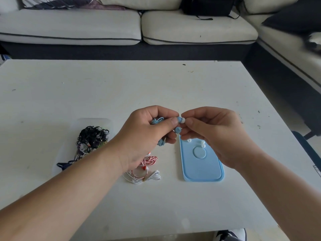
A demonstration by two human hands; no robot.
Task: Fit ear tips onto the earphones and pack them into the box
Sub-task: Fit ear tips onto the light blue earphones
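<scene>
Starting at the left, a clear box [102, 121] on the desk [104, 84] holds a tangle of dark earphones [93, 137], seemingly packed. The left hand [144, 136] grips a coiled blue earphone set [157, 120]; beneath it, red-and-white earphones [150, 160] and white earphones [149, 178] lie unboxed. The right hand [217, 133] pinches a white ear tip [182, 120] against one blue bud, so fitting looks underway. Spare tips [202, 142] wait on the blue lid [201, 169].

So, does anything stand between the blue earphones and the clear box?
Nothing visible blocks the way. The left hand holds the blue earphones just right of the clear box, which has no lid on; only tangled black earphones lie inside.
</scene>
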